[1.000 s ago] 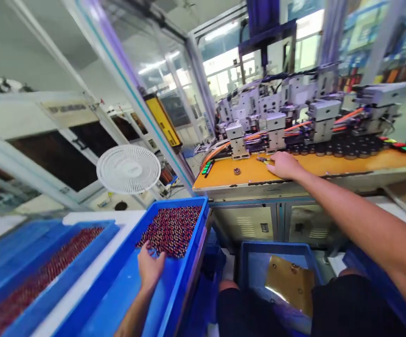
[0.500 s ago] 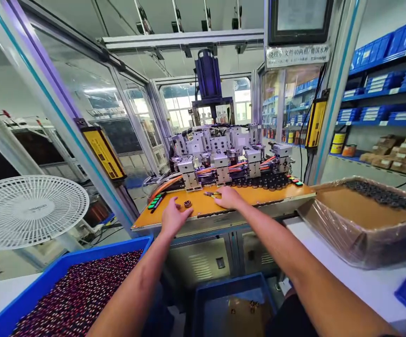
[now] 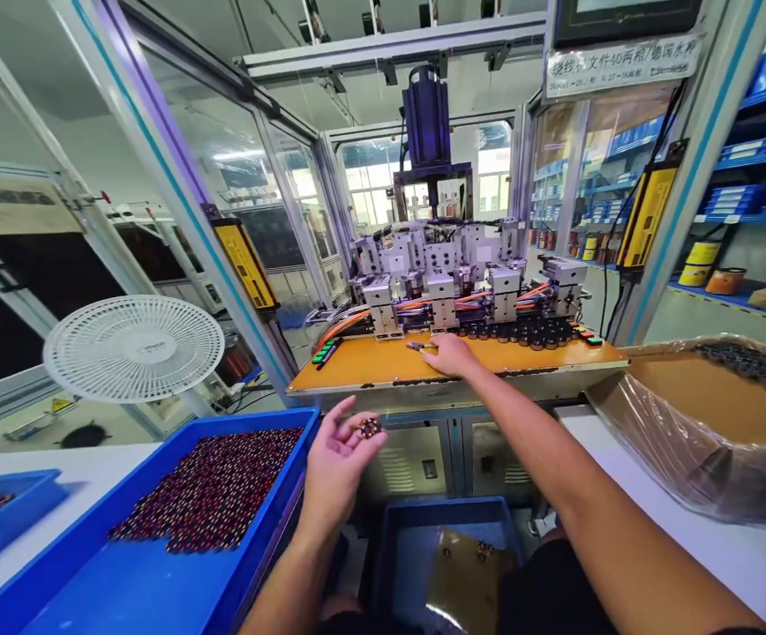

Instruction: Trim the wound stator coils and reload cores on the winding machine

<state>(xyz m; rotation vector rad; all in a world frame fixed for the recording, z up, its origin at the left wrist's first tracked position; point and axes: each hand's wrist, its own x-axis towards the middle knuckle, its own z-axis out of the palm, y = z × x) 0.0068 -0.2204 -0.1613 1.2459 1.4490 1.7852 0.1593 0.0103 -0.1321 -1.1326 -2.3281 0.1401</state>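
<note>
My left hand is raised in front of the orange worktop's edge, palm partly up. Between its thumb and fingers is a small round wound stator, dark with copper-coloured windings. My right hand rests low over the worktop, its fingers closed round a small pair of nippers whose jaws point left. Behind that hand stands the winding machine, with metal blocks and orange cables. Several dark stator cores stand on the worktop to the right.
A blue tray at my left holds rows of wound parts. Below the worktop lies another blue bin. To the right is a plastic-lined carton with dark parts. A white fan and yellow side sensors flank the machine.
My left hand has picked the stator up from the worktop and drawn it back toward me. My right hand stays by the nippers. The view has turned left.
</note>
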